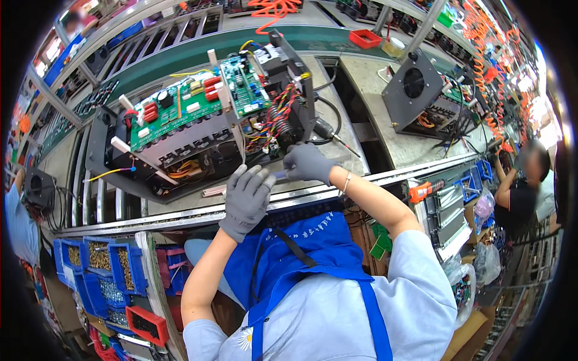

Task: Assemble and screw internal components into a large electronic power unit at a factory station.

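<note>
An open electronics unit [198,144] with a dark metal chassis stands in front of me on the work surface. A green circuit board [174,114] lies along its top, and a smaller green board [244,87] stands at its right part. My left hand [245,201], in a grey glove, is open at the unit's front edge, its fingers stretched toward the chassis. Beside the bundle of coloured wires [280,114], my gloved right hand [308,163] is closed, fingers bent; what it grips is hidden. A pale strip [279,175] shows between the hands. Just behind the right hand lies a black corded screwdriver [328,131].
A second unit with a fan [415,87] stands to the right. Blue bins of screws [99,256] and a red bin [147,325] are at lower left. An orange-handled tool [421,191] lies at right. Orange coiled hoses [481,54] hang behind. Another person [521,186] works at far right.
</note>
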A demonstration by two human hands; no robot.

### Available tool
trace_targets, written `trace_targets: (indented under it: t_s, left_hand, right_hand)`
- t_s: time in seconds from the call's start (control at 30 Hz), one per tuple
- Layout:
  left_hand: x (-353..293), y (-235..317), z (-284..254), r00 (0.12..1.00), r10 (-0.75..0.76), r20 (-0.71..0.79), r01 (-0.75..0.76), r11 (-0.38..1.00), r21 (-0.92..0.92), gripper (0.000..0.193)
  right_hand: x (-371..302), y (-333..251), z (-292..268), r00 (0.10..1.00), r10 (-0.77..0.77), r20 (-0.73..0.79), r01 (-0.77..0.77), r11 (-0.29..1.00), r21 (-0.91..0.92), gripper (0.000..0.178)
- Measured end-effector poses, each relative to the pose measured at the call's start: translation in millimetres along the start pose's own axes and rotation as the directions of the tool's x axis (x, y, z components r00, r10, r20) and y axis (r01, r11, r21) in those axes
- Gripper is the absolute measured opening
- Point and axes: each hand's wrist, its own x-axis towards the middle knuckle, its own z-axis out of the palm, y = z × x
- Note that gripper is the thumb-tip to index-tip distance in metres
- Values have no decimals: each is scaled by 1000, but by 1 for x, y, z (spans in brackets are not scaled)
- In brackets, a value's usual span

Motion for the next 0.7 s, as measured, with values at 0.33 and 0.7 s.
trace_targets:
  t_s: [0.33,0.7]
  left_hand:
    - [-14,-10,-11,986,-104,134,121,985,-124,30]
    - [3,0,-5,992,-96,87,111,978,-177,35]
  right_hand:
    - [20,51,4,934,32,355,-192,885,425,27]
    - [17,37,-13,932,93,352,-267,831,488,21]
